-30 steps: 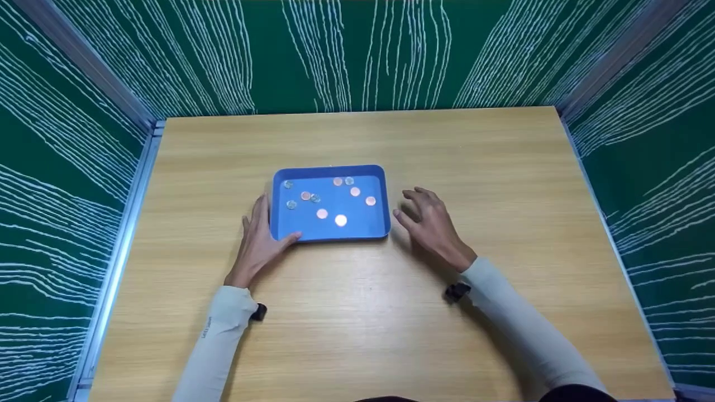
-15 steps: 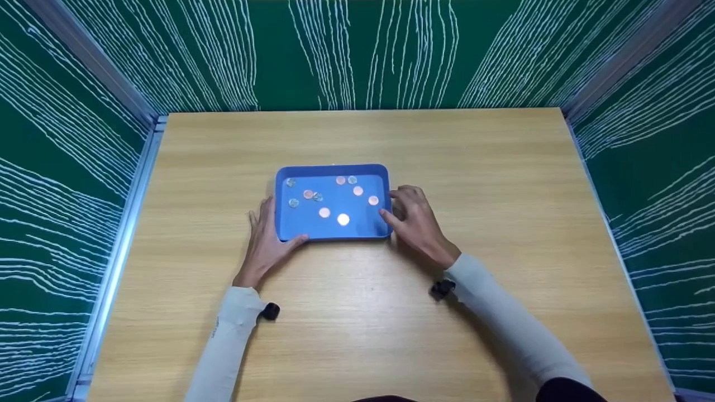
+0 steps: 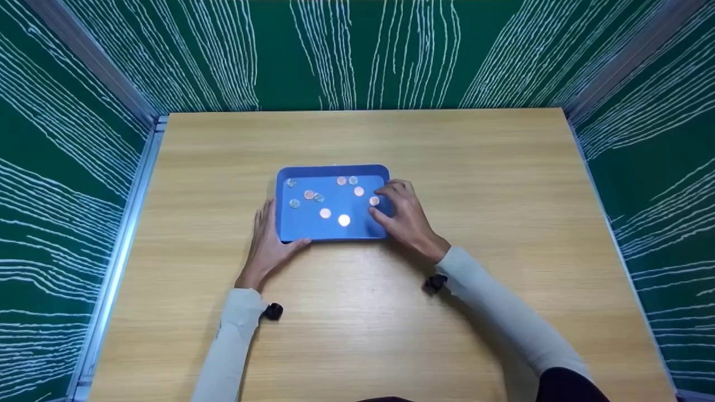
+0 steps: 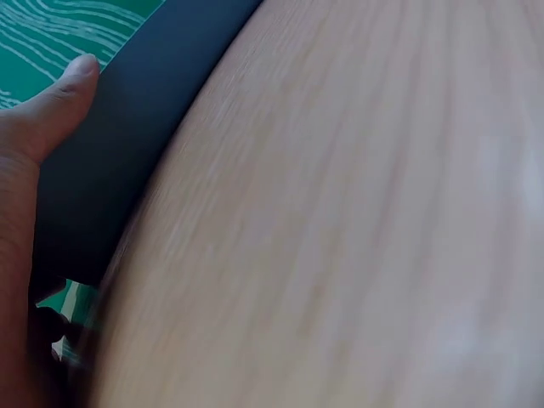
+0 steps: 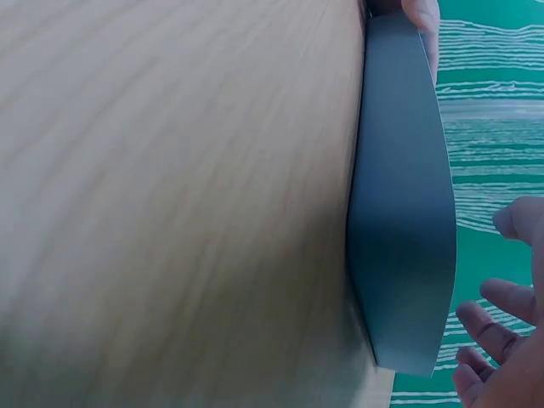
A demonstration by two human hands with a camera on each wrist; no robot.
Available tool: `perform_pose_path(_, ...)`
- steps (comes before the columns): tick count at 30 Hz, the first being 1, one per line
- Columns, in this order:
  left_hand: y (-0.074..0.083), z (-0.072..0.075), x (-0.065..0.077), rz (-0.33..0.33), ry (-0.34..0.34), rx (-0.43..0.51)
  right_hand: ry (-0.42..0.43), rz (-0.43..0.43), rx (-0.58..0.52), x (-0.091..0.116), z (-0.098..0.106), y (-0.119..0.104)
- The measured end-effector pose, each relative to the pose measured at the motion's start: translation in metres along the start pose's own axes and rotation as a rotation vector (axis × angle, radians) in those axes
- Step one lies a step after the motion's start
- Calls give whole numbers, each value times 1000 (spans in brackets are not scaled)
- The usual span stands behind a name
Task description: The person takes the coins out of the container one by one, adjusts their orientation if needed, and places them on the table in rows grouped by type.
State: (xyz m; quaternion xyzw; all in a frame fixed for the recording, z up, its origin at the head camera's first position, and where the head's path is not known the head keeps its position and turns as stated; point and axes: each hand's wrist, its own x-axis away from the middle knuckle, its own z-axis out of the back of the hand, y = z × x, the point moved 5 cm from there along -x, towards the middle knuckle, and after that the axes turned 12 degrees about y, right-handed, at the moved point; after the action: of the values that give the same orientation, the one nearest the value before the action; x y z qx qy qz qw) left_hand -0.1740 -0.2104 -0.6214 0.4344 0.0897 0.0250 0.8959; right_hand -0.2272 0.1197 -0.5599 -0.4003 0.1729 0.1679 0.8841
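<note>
A shallow blue tray [image 3: 335, 231] holds several round discs that look like coins, some copper-coloured and some pale or greenish. My left hand [image 3: 270, 241] lies against the tray's front left corner, fingers straight along the left side and thumb along the front wall. In the left wrist view the thumb [image 4: 64, 98] touches the dark outer wall [image 4: 110, 161]. My right hand [image 3: 406, 218] reaches over the tray's right rim, thumb and forefinger apart on either side of a copper-coloured coin [image 3: 374, 201]. Contact with that coin cannot be made out.
The tray stands on a light wooden table [image 3: 357, 324]. Green panels with white wavy lines [image 3: 279, 56] enclose the back and both sides. Other coins, such as a shiny one [image 3: 344, 220] and a greenish one [image 3: 294, 204], lie spread over the tray floor.
My right hand has moved left from beside the tray to over its right rim and around the rightmost coin. The left hand stays at the corner; the coins have kept their places.
</note>
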Motion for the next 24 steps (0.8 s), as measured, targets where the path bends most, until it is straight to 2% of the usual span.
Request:
perform_pose_path(5,-2,-1,2,16,15,-1,-60,31,2,-8,-7,-4)
perform_pose_path(13,0,-4,2,35,22,2,-174,10,33,-30,-13,-5)
perform_pose_path(20,-3,-2,4,45,22,-11,-297,2,70,-36,-21,-5)
perform_pose_path(24,0,-2,2,32,18,-7,-335,-10,45,-41,-23,-5)
